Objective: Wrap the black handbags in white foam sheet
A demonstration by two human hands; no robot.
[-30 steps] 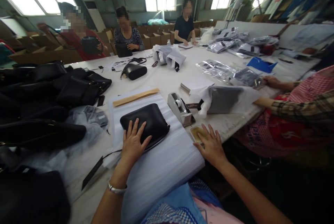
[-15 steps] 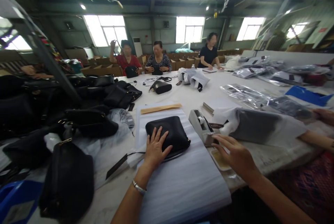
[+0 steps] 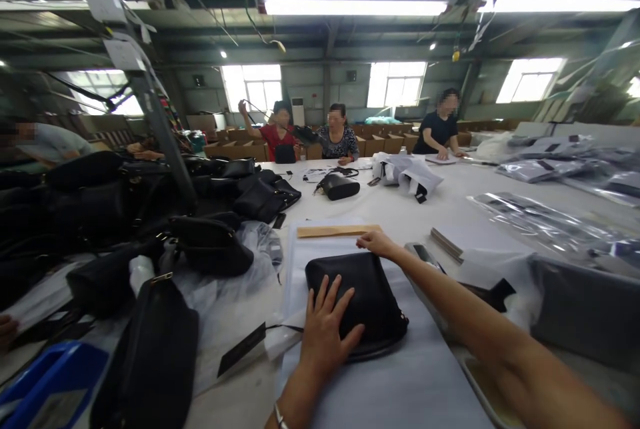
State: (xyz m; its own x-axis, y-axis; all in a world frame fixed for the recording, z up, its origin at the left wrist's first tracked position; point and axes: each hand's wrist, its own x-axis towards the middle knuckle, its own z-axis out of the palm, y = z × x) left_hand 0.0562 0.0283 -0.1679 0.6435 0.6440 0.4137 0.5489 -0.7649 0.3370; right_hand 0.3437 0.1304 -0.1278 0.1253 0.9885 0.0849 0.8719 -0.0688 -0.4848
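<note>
A: Where is the black bag placed?

B: It is laid flat on the white sheets, which are spread over the tabletop. It is pressed from above by the left hand.

A: How is that hand held?

B: Its fingers are spread and released; the bag is covered in part, and nothing is gripped. A silver bangle is worn at the wrist.

A: And the right hand?

B: It is stretched past the bag's far edge, fingers curled, at the right end of the brown strip. Whether the strip is pinched cannot be told. The tape dispenser is partly hidden by the forearm.

A: What is seen nearby?

B: A black tag on a cord is seen to the left. Farther left, dark bags are heaped. Across the tabletop, a rounded bag is set down, with three people seated or standing beyond.
</note>
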